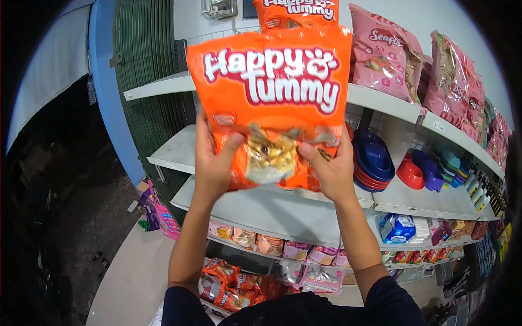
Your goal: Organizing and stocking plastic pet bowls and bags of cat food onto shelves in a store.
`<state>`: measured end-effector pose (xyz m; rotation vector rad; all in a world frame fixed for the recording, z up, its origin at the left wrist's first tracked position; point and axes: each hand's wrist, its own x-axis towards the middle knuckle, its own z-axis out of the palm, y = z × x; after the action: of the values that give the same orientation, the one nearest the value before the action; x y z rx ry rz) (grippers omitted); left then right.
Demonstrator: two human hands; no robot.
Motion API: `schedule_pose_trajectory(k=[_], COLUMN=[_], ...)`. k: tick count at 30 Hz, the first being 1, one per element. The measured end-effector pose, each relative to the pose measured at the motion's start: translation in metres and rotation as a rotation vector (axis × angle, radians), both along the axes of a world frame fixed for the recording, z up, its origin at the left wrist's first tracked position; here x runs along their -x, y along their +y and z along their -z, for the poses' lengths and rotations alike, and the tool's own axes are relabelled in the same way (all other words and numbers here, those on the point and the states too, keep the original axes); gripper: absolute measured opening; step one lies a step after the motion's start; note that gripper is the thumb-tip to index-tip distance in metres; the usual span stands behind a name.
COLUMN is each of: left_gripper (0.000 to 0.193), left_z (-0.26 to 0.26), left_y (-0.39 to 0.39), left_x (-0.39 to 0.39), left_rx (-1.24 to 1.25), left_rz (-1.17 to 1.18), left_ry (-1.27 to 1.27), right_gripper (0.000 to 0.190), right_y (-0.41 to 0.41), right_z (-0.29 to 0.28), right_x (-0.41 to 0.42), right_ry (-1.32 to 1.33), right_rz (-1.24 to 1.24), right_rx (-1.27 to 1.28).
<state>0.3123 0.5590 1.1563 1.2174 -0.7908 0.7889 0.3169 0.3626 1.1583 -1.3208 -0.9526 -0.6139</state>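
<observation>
An orange Happy Tummy cat food bag is held upright in front of the shelves, its printed cat picture facing me. My left hand grips its lower left side, thumb on the front. On the lower right side, my right hand holds it the same way. Behind its top edge, a second orange bag shows on the upper level; its lower part is hidden. Both hands' fingers behind the bag are mostly out of sight.
Pink pet food bags line the top shelf at right. Stacked pet bowls and a red bowl stand below. More orange bags lie low in front of me. A green folding shutter borders the shelves at left.
</observation>
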Motion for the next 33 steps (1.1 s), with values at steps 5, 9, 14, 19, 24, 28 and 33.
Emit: schedule_pose_trajectory(k=[5, 9, 14, 19, 24, 28, 33], left_gripper=[0.053, 0.046, 0.039, 0.047, 0.058, 0.064, 0.055], left_z=[-0.042, -0.081, -0.132, -0.181, -0.183, -0.161, -0.172], left_y=[0.029, 0.052, 0.071, 0.068, 0.107, 0.122, 0.16], left_x=[-0.025, -0.047, -0.084, -0.11, -0.196, -0.264, -0.283], left_rx=[0.01, -0.019, 0.001, 0.128, -0.033, -0.146, -0.793], left_rz=[-0.167, -0.377, -0.493, -0.528, -0.792, -0.977, -0.902], left_ry=[-0.188, -0.425, -0.576, -0.533, -0.177, 0.113, 0.514], right_gripper=[0.06, 0.061, 0.056, 0.066, 0.058, 0.051, 0.04], right_y=[0.037, 0.064, 0.093, 0.109, 0.137, 0.145, 0.164], right_z=[-0.044, -0.082, -0.129, -0.162, -0.172, -0.165, -0.163], right_x=[-0.014, -0.039, -0.054, -0.094, -0.152, -0.199, -0.19], right_ry=[-0.201, -0.441, -0.905, -0.888, -0.624, -0.379, 0.019], right_rz=[0.14, 0.248, 0.509, 0.707, 0.839, 0.949, 0.966], right_rx=[-0.049, -0.08, -0.192, 0.012, 0.2, 0.325, 0.873])
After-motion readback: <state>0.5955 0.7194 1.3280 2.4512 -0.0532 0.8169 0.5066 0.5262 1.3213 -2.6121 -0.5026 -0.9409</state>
